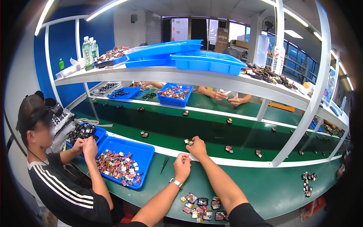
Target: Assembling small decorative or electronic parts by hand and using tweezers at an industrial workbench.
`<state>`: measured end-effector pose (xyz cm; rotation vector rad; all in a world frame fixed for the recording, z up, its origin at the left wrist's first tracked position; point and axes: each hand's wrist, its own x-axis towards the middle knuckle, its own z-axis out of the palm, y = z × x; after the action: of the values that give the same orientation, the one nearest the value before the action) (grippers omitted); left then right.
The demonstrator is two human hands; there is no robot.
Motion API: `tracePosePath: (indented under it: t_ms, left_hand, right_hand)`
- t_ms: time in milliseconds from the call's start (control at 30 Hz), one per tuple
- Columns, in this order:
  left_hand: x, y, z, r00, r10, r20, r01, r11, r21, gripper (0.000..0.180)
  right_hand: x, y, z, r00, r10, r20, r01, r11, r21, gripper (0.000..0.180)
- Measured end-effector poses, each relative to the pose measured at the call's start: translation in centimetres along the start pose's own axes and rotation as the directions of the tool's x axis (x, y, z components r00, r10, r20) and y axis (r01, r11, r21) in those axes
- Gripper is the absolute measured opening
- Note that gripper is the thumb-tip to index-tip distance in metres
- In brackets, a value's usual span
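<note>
My right hand [197,148] reaches over the white rail at the belt's near edge. Its fingers are closed on a small circuit board assembly [188,142] with a yellow and white part. Just to the left and nearer, my left hand [182,167] has its fingers curled together above the green bench; whatever they hold, if anything, is hidden. Between my forearms, near the bench's front edge, lies a group of small assemblies [202,201], some with black square casings. Black tweezers [165,165] rest on the bench left of my left hand.
A blue tray [150,152] of red boards stands at left, beside a co-worker [56,162] working with both hands. Small assemblies [229,148] dot the green belt [170,132]. A shelf [151,73] on white posts [298,102] spans above. Another person's hands [227,99] are across the belt.
</note>
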<state>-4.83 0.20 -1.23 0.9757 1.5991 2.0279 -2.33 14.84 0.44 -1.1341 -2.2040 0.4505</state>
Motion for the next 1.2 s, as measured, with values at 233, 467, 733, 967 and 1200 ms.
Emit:
tracePosePath:
  t_ms: [233, 467, 733, 967, 1200]
  left_hand:
    - [0.3, 2.0, -1.8, 0.838, -0.361, 0.408, 0.471, 0.857, -0.209, 0.032]
    - [-1.2, 3.5, 0.2, 0.451, -0.302, 0.840, 0.665, 0.741, -0.091, 0.037]
    - [-2.4, 4.4, 1.1, 0.527, -0.310, 0.791, 0.701, 0.686, -0.197, 0.038]
    - [-2.6, 3.2, 1.1, 0.561, -0.316, 0.765, 0.695, 0.683, -0.227, 0.035]
    - [-2.6, 3.4, 1.4, 0.571, -0.328, 0.752, 0.673, 0.712, -0.201, 0.035]
  right_hand:
    - [-9.3, 2.4, -13.1, 0.876, -0.403, 0.266, 0.253, 0.853, 0.456, 0.066]
    - [-13.7, 3.1, -17.4, 0.849, -0.400, 0.344, 0.277, 0.893, 0.353, 0.069]
    - [-15.3, 1.9, -14.4, 0.945, -0.291, -0.152, 0.306, 0.948, 0.088, 0.026]
    - [-14.9, 3.2, -13.9, 0.894, -0.436, -0.101, 0.444, 0.893, 0.076, 0.019]
    - [-14.1, 5.0, -14.8, 0.881, -0.470, 0.057, 0.452, 0.871, 0.193, 0.019]
